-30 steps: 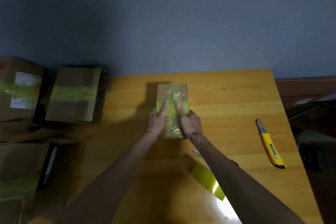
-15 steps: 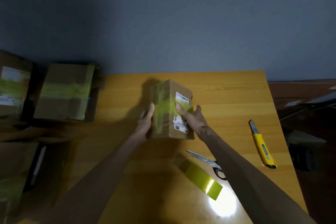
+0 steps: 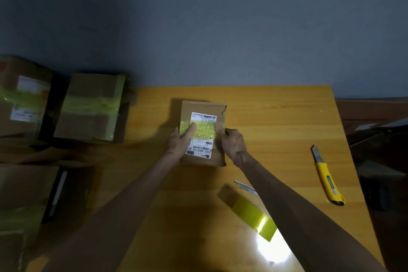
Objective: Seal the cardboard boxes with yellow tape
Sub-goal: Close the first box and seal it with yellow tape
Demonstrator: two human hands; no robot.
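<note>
A small cardboard box (image 3: 204, 108) lies flat on the wooden table (image 3: 276, 121), its white shipping label (image 3: 202, 141) facing up. A band of yellow tape (image 3: 204, 127) runs across the label. My left hand (image 3: 181, 141) grips the box's left edge with the thumb pressing on the tape. My right hand (image 3: 233, 141) grips the right edge, thumb on the tape's right end. A loose strip of yellow tape (image 3: 254, 216) lies on the table near me, partly under my right forearm.
A yellow utility knife (image 3: 326, 176) lies to the right. Scissors (image 3: 245, 186) peek out from under my right forearm. Taped cardboard boxes (image 3: 92, 106) (image 3: 22, 97) stand left of the table, another box (image 3: 24, 201) lower left. A wall rises behind the table.
The box was turned over from its taped face, through standing on edge, to lie flat with the label up. Both hands followed and now press the tape across the label.
</note>
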